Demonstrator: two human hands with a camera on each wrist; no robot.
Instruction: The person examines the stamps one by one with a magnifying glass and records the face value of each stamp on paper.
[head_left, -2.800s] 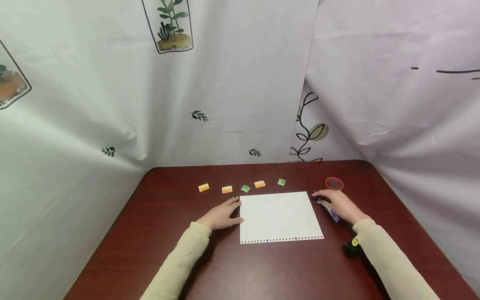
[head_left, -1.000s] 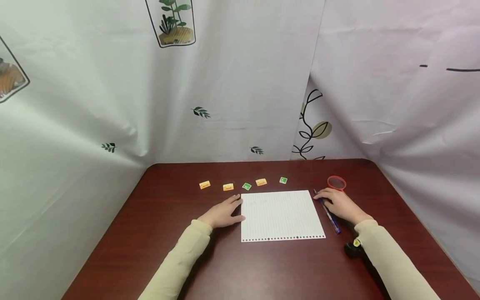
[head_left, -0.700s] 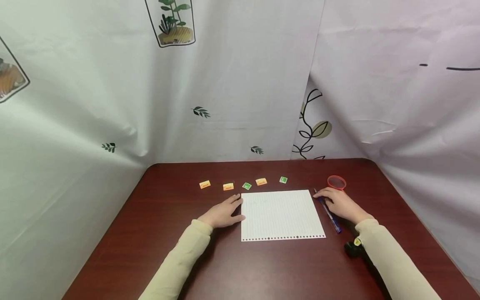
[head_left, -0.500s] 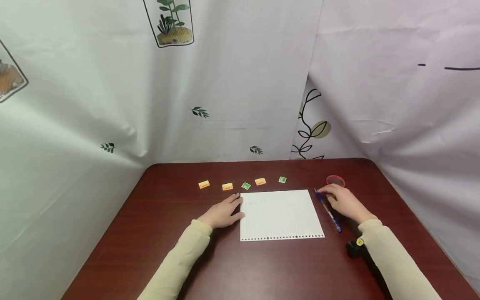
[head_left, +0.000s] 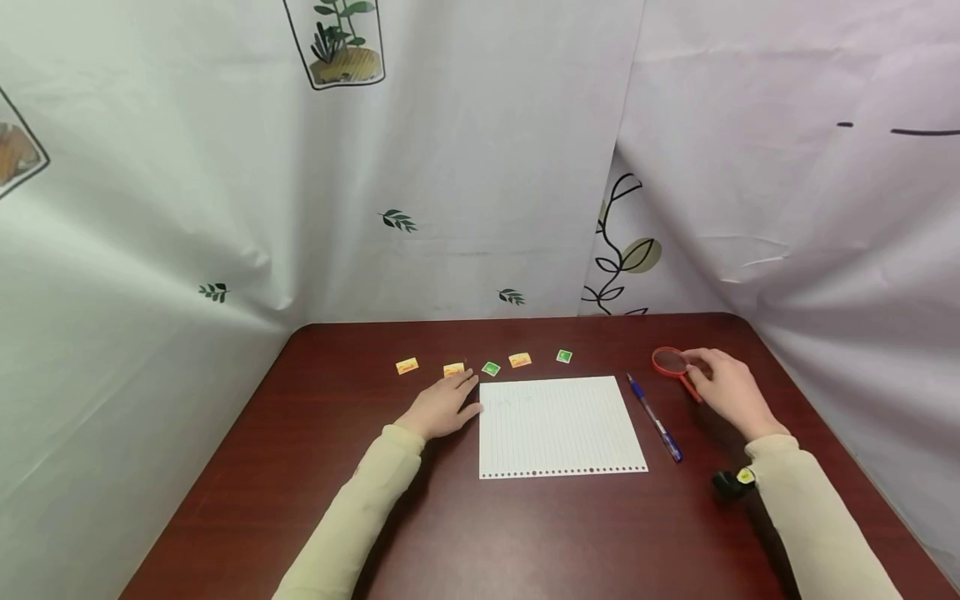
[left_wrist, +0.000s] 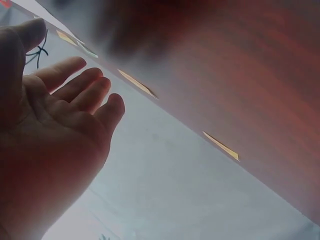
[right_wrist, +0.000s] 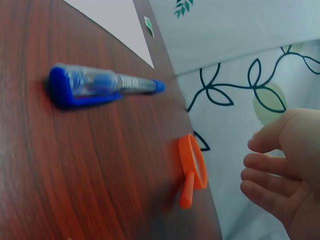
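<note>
In the head view, a sheet of lined paper (head_left: 562, 429) with faint writing lies on the table. By its left edge is my left hand (head_left: 441, 408), thumb at the sheet and fingertips beside an orange-yellow label (head_left: 453, 368). The left wrist view has that hand (left_wrist: 65, 110) with fingers loosely extended and nothing in them. My right hand (head_left: 729, 387) hovers just right of a red magnifying glass (head_left: 692, 388). Seen from the right wrist, the hand (right_wrist: 287, 162) is apart from the magnifying glass (right_wrist: 186, 190), its fingers relaxed. A blue pen (head_left: 656, 423) lies right of the paper.
Beyond the paper lie more small labels: orange-yellow ones (head_left: 407, 366) and green ones (head_left: 564, 357). The dark red table (head_left: 570, 533) ends at a printed cloth backdrop (head_left: 465, 167). A small black object (head_left: 727, 485) hangs at my right wrist.
My right hand has let go of the pen, leaving it on the table, and has moved right and away to the magnifying glass. My left hand has shifted slightly away from me.
</note>
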